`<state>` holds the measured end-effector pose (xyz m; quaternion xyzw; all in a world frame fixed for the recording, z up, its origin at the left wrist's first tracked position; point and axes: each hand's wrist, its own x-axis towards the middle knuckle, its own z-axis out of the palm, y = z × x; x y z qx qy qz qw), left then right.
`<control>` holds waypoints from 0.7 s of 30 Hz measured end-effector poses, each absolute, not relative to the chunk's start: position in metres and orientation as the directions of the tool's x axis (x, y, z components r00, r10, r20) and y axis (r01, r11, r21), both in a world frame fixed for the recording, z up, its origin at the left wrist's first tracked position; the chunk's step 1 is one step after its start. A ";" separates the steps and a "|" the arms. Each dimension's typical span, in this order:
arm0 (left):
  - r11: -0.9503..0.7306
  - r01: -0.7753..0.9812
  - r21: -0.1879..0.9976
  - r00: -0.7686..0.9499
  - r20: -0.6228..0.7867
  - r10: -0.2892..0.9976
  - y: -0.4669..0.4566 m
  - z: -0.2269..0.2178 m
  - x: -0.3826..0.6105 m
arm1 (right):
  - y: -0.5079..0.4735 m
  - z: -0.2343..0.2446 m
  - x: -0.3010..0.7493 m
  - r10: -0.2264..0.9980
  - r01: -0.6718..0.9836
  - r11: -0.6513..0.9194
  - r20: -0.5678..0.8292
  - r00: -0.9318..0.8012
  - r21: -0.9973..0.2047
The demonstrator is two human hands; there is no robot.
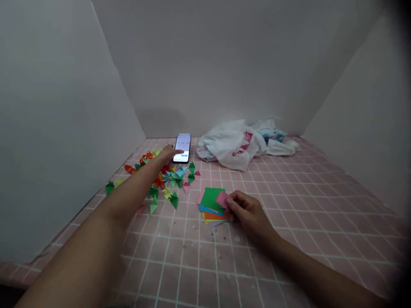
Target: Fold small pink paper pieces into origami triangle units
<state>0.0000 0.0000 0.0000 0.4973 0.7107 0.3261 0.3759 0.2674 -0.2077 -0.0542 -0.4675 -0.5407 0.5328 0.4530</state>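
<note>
My left hand (169, 152) reaches out over folded paper pieces (174, 199) in green, red, yellow, blue and pink. One finger is stretched onto the lit screen of a smartphone (181, 145); the hand holds nothing. The screen's text is too small to read. Between the thumb and fingers of my right hand (245, 209) is a small pink piece of paper (222, 199), held above the right side of a loose stack of coloured paper squares (212, 197). Green lies on top there, with blue, orange, yellow and lilac edges showing below. My left forearm hides part of the folded pieces.
A white plastic bag (231, 143) with red print lies crumpled at the back, beside a blue-patterned package (271, 134) and more white plastic (282, 147). Pale walls (218, 68) close in the back and both sides. A pink cloth with white grid lines (199, 265) covers the table.
</note>
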 end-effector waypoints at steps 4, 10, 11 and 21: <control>0.290 0.438 0.851 -0.208 -0.218 0.954 0.007 -0.006 -0.004 | -0.208 -0.054 0.267 0.989 0.025 -0.020 -0.024 -0.149 -0.999; 0.291 0.396 0.871 -0.199 -0.228 0.953 0.013 -0.012 -0.007 | -0.209 -0.053 0.266 0.988 0.033 -0.018 -0.023 -0.150 -0.999; 0.292 0.388 0.874 -0.199 -0.230 0.953 0.013 -0.012 -0.007 | -0.209 -0.053 0.266 0.989 0.034 -0.020 -0.024 -0.148 -0.999; 0.287 0.320 0.903 -0.185 -0.238 0.953 0.014 -0.015 -0.008 | -0.210 -0.050 0.265 0.987 0.062 -0.052 -0.061 -0.151 -0.997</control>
